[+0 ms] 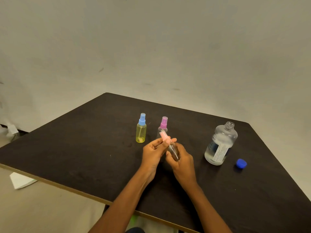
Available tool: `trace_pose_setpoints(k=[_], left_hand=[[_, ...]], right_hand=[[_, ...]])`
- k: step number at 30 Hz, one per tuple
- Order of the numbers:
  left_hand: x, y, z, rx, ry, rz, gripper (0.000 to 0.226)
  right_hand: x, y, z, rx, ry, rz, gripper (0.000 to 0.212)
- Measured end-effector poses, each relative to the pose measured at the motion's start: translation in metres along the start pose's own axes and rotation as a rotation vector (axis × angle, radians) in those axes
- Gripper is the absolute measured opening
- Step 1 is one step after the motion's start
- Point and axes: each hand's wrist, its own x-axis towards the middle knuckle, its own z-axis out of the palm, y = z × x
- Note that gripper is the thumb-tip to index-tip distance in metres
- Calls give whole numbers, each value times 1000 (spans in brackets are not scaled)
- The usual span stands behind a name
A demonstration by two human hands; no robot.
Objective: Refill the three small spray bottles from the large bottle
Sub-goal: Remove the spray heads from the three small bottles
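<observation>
left hand [152, 153] and right hand [182, 163] grip one spray bottle [173, 149].

You hold the pink-top bottle [172, 148] tilted; the yellow bottle [141, 132] and purple-top bottle [163, 124] stand upright behind it, the large bottle [219, 145] uncapped at right.

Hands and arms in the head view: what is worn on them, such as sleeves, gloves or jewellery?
The left hand and right hand are bare: no gloves, rings or watch show. The forearms are also bare, with no sleeve in frame.
</observation>
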Motion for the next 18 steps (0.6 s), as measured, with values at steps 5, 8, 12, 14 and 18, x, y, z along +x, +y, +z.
trace_pose_setpoints(k=[5,8,12,14,18], left_hand=[[13,14,12,138,-77,-75,55],[23,21,20,148,-243,-89,47],[29,24,17,-52,-383,-97,47],[29,24,13,-79,-385,-99,39],[29,19,8,-5,-335,-18,39]], right_hand=[[5,0,-2,30,89,14,17],[8,-2,-4,114,131,37,13],[11,1,-3,158,197,35,12],[12,3,-2,195,217,58,6],[10,3,0,219,213,57,12]])
